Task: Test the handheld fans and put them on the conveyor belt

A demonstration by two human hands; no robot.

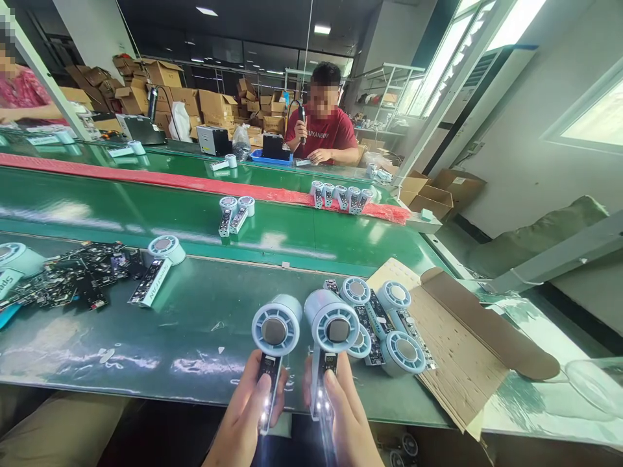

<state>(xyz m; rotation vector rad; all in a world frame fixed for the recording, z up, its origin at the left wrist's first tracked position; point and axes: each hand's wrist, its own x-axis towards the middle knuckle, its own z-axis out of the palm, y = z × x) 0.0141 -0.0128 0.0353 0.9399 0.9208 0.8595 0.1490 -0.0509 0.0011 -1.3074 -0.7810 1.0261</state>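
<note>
My left hand (248, 408) is wrapped round the handle of a light-blue handheld fan (276, 327), its thumb on the exposed circuit board. A second handheld fan (333, 321) is gripped the same way by my right hand (343, 408). Both fans stand upright side by side above the table's near edge, heads up, with white lights glowing along their handles. Just right of them, several more fans (403, 353) with bare circuit boards lie grouped on the table, partly on cardboard. Another fan (158, 269) lies to the left, near a pile of loose circuit boards (92, 272).
A flattened cardboard piece (452, 337) covers the table's right end. Beyond the table (195, 344) runs a green conveyor belt (185, 214) carrying two fans (236, 214). Several fans stand on a red strip (272, 193). A co-worker (324, 123) sits opposite, holding a screwdriver-like tool (302, 123).
</note>
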